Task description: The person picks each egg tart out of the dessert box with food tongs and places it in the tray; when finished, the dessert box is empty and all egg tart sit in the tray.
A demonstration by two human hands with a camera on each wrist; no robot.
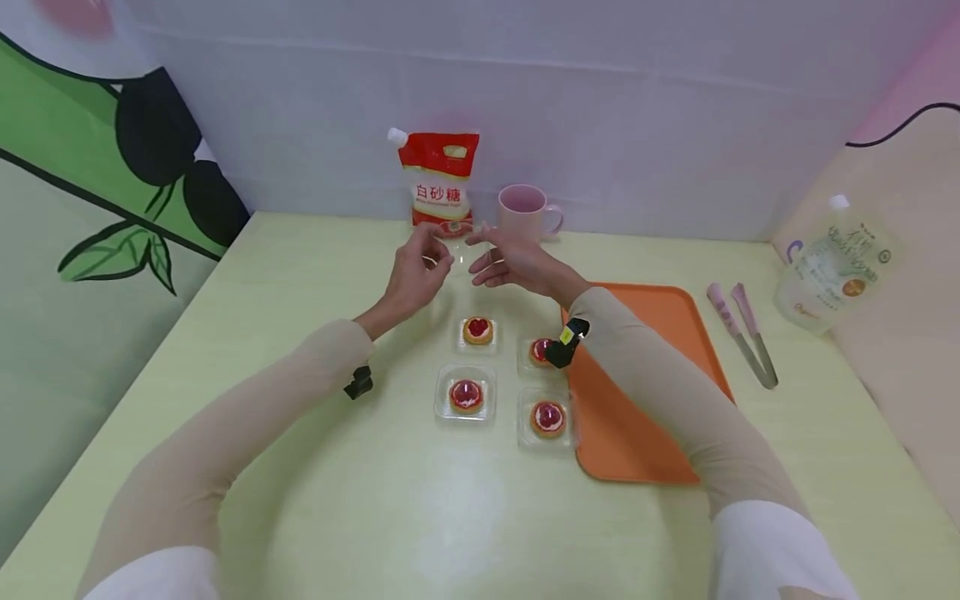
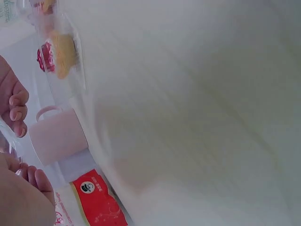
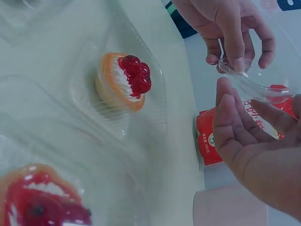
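Note:
Above the far part of the table, a clear plastic lid (image 3: 257,86) is held up between the two hands. The left hand (image 1: 420,271) pinches its edge between thumb and fingers. The right hand (image 1: 521,262) has its fingers extended and spread at the lid's other side, and they seem to touch it lightly. Below the hands, a small berry-topped tart (image 1: 477,331) sits in a clear plastic container (image 3: 157,110). Nearer are another tart (image 1: 467,396) and a third tart (image 1: 548,418), each in clear plastic. One more tart (image 1: 539,352) is partly hidden by the right wrist's camera.
Behind the hands stand a red and white sugar pouch (image 1: 442,175) and a pink mug (image 1: 521,212). An orange tray (image 1: 630,450) lies under the right forearm. Farther right are pink-handled tongs (image 1: 750,342) and a translucent spouted pouch (image 1: 832,267).

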